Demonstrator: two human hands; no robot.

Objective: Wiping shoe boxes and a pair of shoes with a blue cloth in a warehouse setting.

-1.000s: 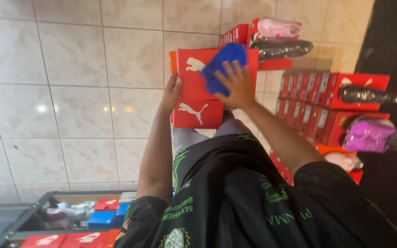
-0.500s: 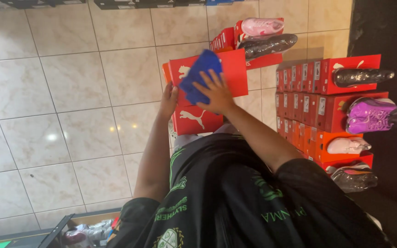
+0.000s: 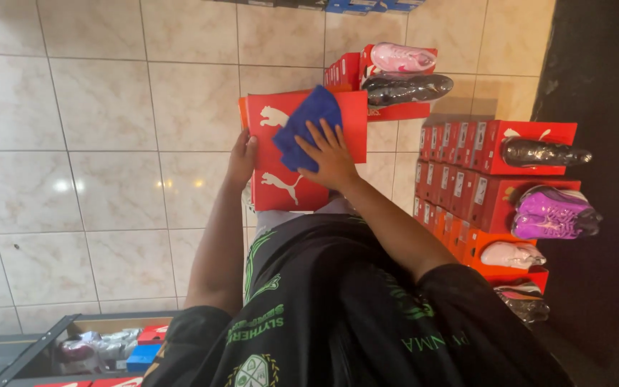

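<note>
Two red shoe boxes stacked, left hand fingers gripping their edge, right hand – fingers spread flat – pressing one blue cloth

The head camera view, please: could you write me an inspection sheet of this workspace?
Surface: pale tiled floor, glossy with light spots.
Job's things: a red shoe box held against the body, with a second red box under it; a blue cloth lies on the top box's lid.
Clutter: stacked red and orange boxes with wrapped shoes on top; a bin of small items at lower left.
Grippers: left hand grips the box's edge; right hand presses flat on the cloth, fingers spread.
Cables: nothing seen.
Surroundings: dark wall at right; more boxes along the top edge.
</note>
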